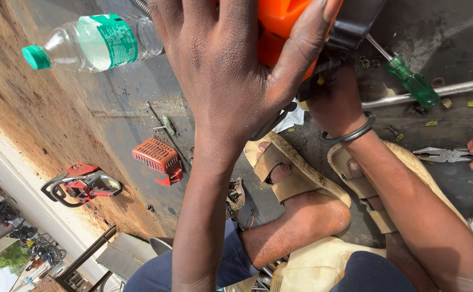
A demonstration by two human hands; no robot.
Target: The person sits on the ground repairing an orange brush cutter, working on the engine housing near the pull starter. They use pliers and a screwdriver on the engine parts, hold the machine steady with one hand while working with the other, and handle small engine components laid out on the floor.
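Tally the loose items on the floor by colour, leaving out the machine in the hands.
Green: 2, screwdriver and bottle with green cap
Red: 3, vented cover, handle part, pliers
Silver: 1, rod
Total: 6

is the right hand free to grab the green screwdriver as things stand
Probably not at once: the right hand is tucked under the orange machine. The green screwdriver lies uncovered just beside it.
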